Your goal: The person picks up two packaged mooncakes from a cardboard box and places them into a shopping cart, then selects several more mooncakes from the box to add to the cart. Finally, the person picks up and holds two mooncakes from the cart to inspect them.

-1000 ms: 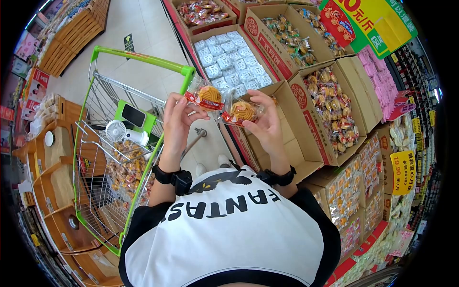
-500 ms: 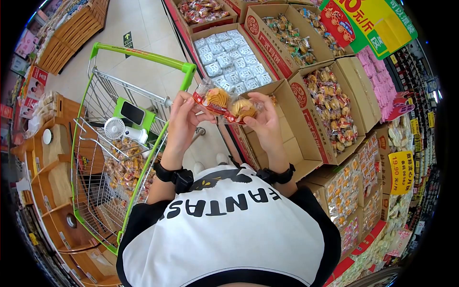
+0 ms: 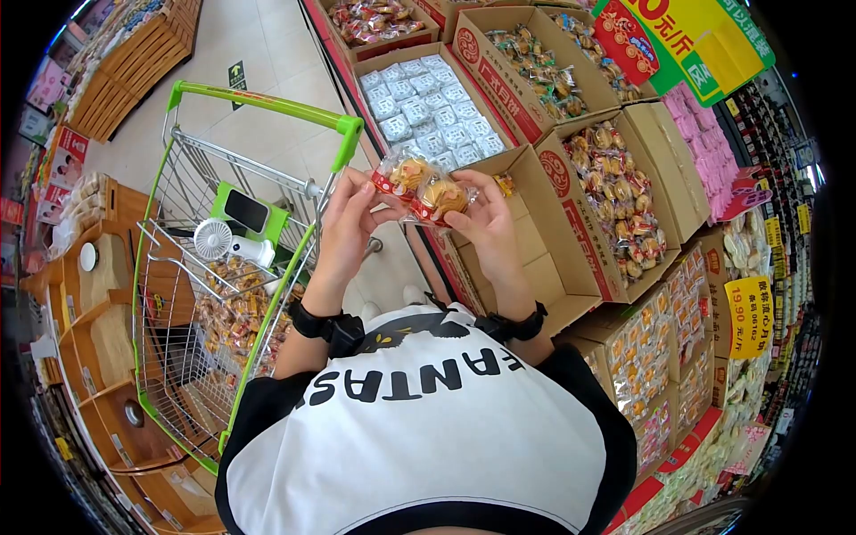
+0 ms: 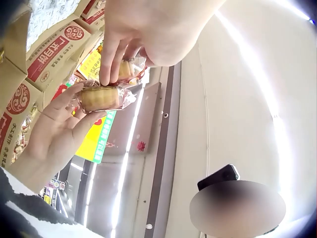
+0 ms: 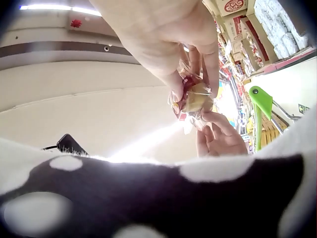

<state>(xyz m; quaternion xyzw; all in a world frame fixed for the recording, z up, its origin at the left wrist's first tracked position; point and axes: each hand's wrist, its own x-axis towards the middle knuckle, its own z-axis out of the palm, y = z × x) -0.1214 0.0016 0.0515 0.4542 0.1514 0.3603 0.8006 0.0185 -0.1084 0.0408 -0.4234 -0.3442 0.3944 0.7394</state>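
Two mooncakes in clear wrappers with red print are held up side by side at chest height, overlapping in the head view. My left hand (image 3: pixel 346 223) pinches the left mooncake (image 3: pixel 406 173) by its wrapper between thumb and fingers. At the other side, the right mooncake (image 3: pixel 443 198) is gripped by my right hand (image 3: pixel 492 221), thumb below and fingers above. In the left wrist view its golden ridged side (image 4: pixel 100 99) shows through the film, and the left hand's fingertips come right up to it. Fingers partly hide the mooncakes in the right wrist view.
A green-framed shopping cart (image 3: pixel 328 141) stands on the left, carrying a phone (image 3: pixel 248 212), a small white fan (image 3: pixel 214 239) and bagged baked goods (image 3: pixel 234 308). On the right are a nearly bare cardboard box (image 3: pixel 535 267), a box of white packets (image 3: pixel 428 107) and boxes of wrapped mooncakes (image 3: pixel 615 196).
The two mooncakes have come together from slightly apart and now overlap. The right hand has shifted a little left and up with its mooncake. The cart has shifted slightly in view.
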